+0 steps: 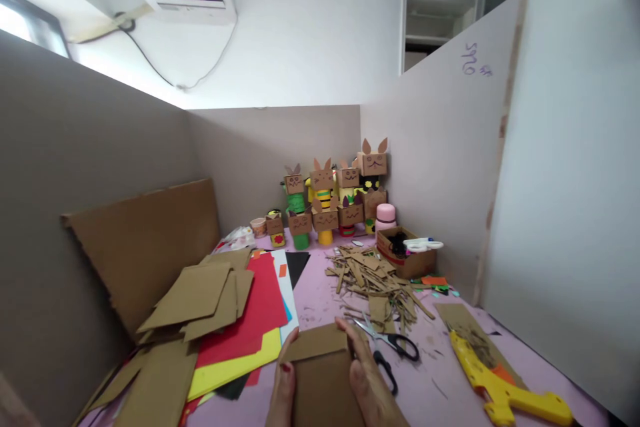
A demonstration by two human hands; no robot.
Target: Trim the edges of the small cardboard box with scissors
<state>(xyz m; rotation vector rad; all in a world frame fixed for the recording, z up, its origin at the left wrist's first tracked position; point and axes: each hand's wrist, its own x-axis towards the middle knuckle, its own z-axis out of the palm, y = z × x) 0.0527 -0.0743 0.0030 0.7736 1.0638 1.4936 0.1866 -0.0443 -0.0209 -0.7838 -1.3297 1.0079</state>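
Note:
Between my two hands is a folded cardboard box (pixel 323 380) at the bottom middle of the head view. My left hand (pixel 284 383) presses along its left side, thumb on the near face. On the opposite side, my right hand (pixel 367 373) grips it with the thumb on the near face and fingers reaching to the top edge. Part of the box runs below the picture. Black-handled scissors (pixel 390 343) lie partly open on the pink tabletop (pixel 320 293), just right of my right hand.
Cardboard sheets (pixel 190 293) and coloured paper (pixel 250 300) are piled left. Cardboard strips (pixel 370 273) lie ahead. A yellow glue gun (pixel 505 387) rests on the right. Cardboard animal figures (pixel 325 213), a pink bottle (pixel 385 217) and an open box (pixel 417 263) stand behind. Partitions (pixel 440 147) enclose the table.

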